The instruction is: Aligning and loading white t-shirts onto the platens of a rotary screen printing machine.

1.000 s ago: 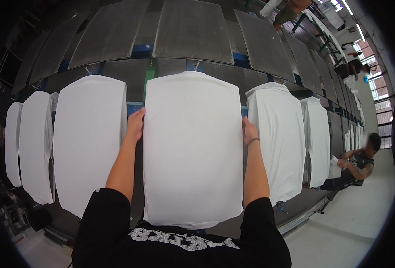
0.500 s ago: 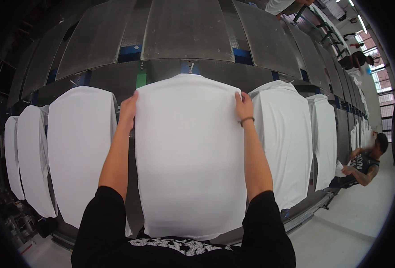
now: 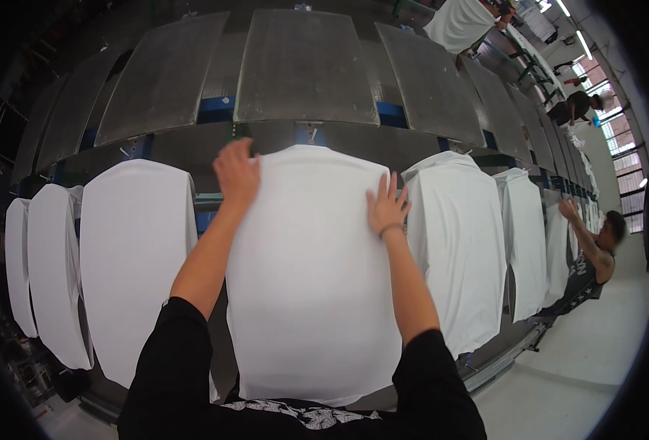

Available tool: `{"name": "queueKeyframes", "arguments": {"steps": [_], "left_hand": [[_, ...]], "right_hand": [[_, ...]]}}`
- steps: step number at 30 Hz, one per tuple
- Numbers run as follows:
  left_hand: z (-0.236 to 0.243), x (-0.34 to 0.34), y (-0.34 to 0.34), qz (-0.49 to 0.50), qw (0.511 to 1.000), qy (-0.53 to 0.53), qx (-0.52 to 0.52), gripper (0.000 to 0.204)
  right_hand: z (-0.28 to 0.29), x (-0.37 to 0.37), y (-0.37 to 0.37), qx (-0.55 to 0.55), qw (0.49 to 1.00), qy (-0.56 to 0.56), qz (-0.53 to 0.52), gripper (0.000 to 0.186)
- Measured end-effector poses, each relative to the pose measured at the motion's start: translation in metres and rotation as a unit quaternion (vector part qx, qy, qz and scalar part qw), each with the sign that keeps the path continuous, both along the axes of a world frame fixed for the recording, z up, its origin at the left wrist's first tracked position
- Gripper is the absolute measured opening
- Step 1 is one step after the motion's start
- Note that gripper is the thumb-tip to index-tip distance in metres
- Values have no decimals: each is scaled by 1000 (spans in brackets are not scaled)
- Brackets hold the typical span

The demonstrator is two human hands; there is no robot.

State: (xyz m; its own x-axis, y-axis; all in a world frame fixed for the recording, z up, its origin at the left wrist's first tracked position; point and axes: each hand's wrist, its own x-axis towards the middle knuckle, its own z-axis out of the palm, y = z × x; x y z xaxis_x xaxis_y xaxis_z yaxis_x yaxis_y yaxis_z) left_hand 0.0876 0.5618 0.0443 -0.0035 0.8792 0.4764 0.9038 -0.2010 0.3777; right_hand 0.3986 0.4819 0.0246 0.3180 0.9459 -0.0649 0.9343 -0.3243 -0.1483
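Far left, a smooth white garment hangs over its own board, just beside the left forearm. Next, left hand: at the upper left corner of the middle white garment, fingers loosely bent and blurred, can't tell if it pinches any cloth. Middle garment, probably a T-shirt, lies pulled over a board right in front of the person, mostly flat, sloping shoulders at the far end. Should handle light and soft, likely thin, not fragile but quick to crease or shift; the stiffness looks to be the board's. Best hold: side edges near the shoulder corners, both sides evenly, light pinch. Right hand: palm down by the upper right corner, fingers spread, not gripping. Right of it, a more wrinkled white garment; far right, a co-worker, arms raised.
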Motion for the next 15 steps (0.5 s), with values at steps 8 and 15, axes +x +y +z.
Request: {"name": "queueKeyframes", "arguments": {"steps": [8, 15], "left_hand": [[-5, 65, -41, -320, 912, 207, -154, 59], [-15, 156, -45, -301, 925, 197, -126, 70]], "right_hand": [[21, -19, -295, -75, 996, 20, -32, 79], [16, -11, -343, -2, 986, 112, -121, 76]]}}
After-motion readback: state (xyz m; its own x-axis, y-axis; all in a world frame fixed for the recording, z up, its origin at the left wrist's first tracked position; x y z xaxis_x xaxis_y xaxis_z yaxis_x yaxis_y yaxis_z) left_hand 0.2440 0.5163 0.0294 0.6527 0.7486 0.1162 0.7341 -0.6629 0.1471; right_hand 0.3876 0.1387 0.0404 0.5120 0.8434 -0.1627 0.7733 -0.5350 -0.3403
